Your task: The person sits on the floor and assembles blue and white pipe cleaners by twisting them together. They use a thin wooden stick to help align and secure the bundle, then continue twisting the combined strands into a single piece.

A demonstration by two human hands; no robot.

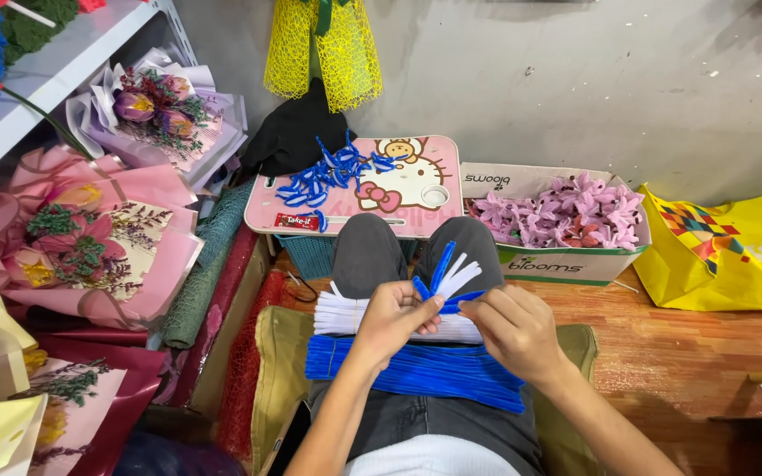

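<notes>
Both hands pinch a blue-and-white pipe-cleaner piece (pixel 441 280) above the lap: left hand (pixel 392 319) grips its near-left side, right hand (pixel 513 328) its right. Blue pipe cleaners (pixel 416 370) and white ones (pixel 346 313) lie across the thighs just below.

We see blue stems (pixel 416 370), white stems (pixel 346 314), pink cartoon tray (pixel 416 189), purple flowers (pixel 566 216), yellow bag (pixel 734 264), yellow mesh (pixel 319 48).

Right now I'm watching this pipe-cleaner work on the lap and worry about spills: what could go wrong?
The white bundle and blue bundle lie loose across the thighs; a leg shift could slide them off. The left hand and right hand pinch a small blue-and-white piece that might spring apart.
</notes>
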